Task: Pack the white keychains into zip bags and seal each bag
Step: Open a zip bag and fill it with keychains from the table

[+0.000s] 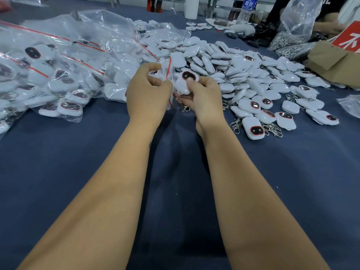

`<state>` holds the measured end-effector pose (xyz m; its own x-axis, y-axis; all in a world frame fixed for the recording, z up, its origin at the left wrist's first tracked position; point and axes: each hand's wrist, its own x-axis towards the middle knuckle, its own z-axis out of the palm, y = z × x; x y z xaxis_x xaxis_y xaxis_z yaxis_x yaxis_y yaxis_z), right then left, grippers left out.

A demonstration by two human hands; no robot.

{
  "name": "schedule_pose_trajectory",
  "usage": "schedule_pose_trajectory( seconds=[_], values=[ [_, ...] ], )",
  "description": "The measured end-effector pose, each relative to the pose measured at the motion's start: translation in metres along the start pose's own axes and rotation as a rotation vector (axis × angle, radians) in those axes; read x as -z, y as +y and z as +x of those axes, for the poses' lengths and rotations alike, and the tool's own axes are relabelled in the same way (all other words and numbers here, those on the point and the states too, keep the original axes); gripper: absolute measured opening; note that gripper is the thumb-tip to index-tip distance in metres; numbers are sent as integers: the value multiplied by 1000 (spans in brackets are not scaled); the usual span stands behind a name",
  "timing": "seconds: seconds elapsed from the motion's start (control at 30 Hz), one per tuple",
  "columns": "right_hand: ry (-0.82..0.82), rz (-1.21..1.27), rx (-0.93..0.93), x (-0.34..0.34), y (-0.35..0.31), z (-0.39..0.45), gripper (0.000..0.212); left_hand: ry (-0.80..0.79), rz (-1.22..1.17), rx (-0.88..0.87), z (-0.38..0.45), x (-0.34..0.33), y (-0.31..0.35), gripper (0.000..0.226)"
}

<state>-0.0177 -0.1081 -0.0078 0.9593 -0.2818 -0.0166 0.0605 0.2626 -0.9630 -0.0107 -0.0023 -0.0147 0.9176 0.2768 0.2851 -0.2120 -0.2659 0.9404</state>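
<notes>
While your left hand (148,90) pinches the mouth of a small clear zip bag (168,75) between curled fingers and thumb, your right hand (202,96) grips a white keychain (186,81) just beside it, fingers wrapped under the body and thumb on its upper edge. The keychain's dark oval window with a red rim faces up and toward you, and its metal clasp (186,108) dangles below your right palm. The bag's red seal strip runs roughly upright between your two hands; whether the keychain has entered the bag's mouth cannot be told, because the film is clear and crumpled there.

Both forearms reach out over a dark blue cloth (78,172) covering the table. To the right of your hands lies a large loose heap of unbagged keychains (243,75), some window-up, some window-down, with clasps and chains tangled among them; a few strays sit nearer you at the heap's edge. To the left are piled filled bags (48,75), each with a red strip across its top and several keychains inside.

Farther back stand a water bottle (247,10) with a blue label, a clear bag of metal chains (290,34), and at the right edge a brown cardboard box (331,63) with a red sign (348,38) above it.
</notes>
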Motion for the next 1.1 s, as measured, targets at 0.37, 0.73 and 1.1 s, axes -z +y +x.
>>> schedule_pose_trajectory(
  seconds=[0.37,0.73,1.1],
  values=[
    [-159,448,50,-10,-4,-6,16,-62,-15,24,1,2,5,22],
    [-63,-1154,375,-6,18,-1,20,27,-42,-158,-6,-2,10,21],
    [351,-1209,495,19,-4,3,36,-86,298,-166,-8,-13,-3,22]
  ],
)
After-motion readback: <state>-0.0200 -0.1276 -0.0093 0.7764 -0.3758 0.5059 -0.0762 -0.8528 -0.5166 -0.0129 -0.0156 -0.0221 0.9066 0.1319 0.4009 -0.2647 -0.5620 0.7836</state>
